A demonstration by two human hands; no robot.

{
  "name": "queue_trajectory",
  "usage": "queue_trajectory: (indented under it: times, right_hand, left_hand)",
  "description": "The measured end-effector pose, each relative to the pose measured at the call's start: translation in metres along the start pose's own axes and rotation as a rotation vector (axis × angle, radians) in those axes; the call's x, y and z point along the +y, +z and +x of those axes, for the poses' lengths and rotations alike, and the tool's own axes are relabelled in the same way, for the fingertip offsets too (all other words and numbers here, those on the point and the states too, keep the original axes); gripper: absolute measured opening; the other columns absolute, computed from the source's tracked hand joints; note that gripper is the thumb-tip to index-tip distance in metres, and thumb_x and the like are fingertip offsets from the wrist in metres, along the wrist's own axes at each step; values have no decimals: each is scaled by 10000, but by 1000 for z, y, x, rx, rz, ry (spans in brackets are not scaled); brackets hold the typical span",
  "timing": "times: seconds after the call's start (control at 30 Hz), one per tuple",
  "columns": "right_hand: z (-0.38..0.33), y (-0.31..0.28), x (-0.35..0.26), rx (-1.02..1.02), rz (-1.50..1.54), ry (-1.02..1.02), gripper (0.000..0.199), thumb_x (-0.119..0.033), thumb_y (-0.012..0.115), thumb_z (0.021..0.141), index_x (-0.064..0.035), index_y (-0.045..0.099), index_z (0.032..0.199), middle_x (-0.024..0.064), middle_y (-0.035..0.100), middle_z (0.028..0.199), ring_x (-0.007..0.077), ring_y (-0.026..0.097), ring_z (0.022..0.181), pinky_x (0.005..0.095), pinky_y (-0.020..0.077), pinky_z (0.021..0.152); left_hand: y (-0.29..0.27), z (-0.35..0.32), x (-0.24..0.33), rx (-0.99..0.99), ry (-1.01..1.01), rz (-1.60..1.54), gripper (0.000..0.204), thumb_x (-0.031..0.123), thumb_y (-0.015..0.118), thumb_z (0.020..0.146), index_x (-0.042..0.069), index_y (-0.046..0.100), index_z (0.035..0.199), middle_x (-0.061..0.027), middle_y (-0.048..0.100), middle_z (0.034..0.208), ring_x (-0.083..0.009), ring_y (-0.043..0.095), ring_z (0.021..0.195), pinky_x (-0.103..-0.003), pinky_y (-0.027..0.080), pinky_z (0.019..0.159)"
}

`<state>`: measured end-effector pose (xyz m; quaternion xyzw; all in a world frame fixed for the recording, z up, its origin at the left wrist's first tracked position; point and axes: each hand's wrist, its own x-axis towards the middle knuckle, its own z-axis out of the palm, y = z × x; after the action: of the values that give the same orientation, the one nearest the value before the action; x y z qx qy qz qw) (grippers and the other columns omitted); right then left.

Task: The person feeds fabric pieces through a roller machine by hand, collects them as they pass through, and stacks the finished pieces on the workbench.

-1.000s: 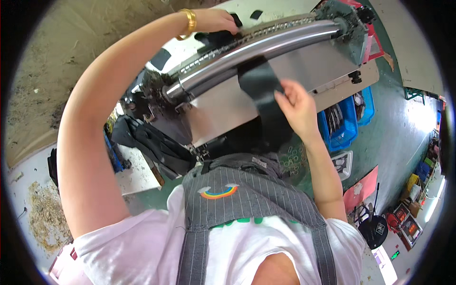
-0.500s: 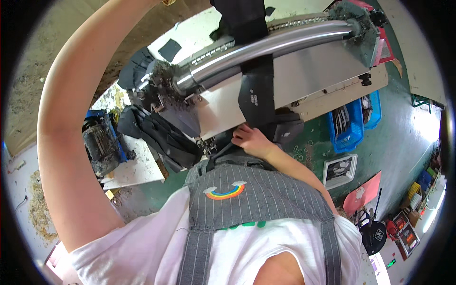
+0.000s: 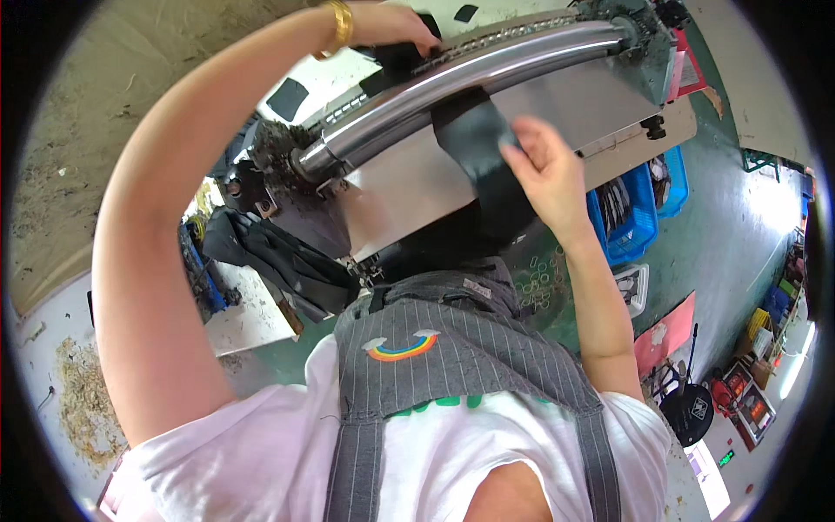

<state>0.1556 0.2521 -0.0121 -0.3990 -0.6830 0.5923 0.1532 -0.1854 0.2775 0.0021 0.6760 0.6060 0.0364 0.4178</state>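
Note:
A black sheet-like strip (image 3: 474,139) hangs from under the shiny metal roller (image 3: 470,70) of a machine and drapes over the front of its pale plate towards my apron. My right hand (image 3: 552,178) is beside the strip's right edge, slightly blurred, thumb and fingers apart, with the thumb tip close to or touching the strip. Beyond the roller, my left hand (image 3: 404,24), below a gold bracelet (image 3: 337,26), reaches across with bent fingers closed on black material (image 3: 396,63). Its fingertips are partly hidden.
Black pieces (image 3: 274,261) are heaped left of the machine. A small black scrap (image 3: 288,99) lies behind the roller. Blue baskets (image 3: 642,230) and a white tray (image 3: 642,291) stand on the green floor at the right. Thin rings (image 3: 541,283) are scattered near the apron.
My right hand has risen from near my apron to the strip's right edge. My left hand has come into view behind the roller. The strip has shifted and lost its flat, straight hang.

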Motion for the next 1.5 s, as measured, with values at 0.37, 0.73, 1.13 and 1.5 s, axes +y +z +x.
queue_trajectory:
  times: [0.37,0.73,1.13,1.5]
  right_hand:
    - [-57,128,149,-547,-815,-877,114,-147,579,756,-81,574,848,60,560,910,259,554,974,370,503,776]
    - [-77,-8,34,-91,10,-64,226,-4,631,869,10,578,1088,90,679,964,114,644,874,258,497,779]
    - [-25,29,20,139,-511,-786,237,-132,791,721,-73,587,827,63,579,756,252,564,683,361,470,596]
    - [-64,101,118,-624,-647,-831,324,-99,655,738,-69,602,1056,101,607,1024,291,609,968,412,512,814]
  left_hand:
    - [-41,-41,33,261,-153,-421,381,174,742,809,-57,631,1091,-85,662,991,-158,604,900,-297,499,812]
    - [-131,-105,70,647,146,123,334,56,652,816,83,618,1147,-76,643,1075,-191,593,941,-346,479,848]
    - [33,4,-23,158,6,81,441,400,660,847,6,667,1047,-123,636,1024,-201,574,977,-316,440,886]
    - [-69,-51,46,357,32,-591,213,51,722,798,31,569,945,-23,543,844,-128,560,826,-272,482,707]
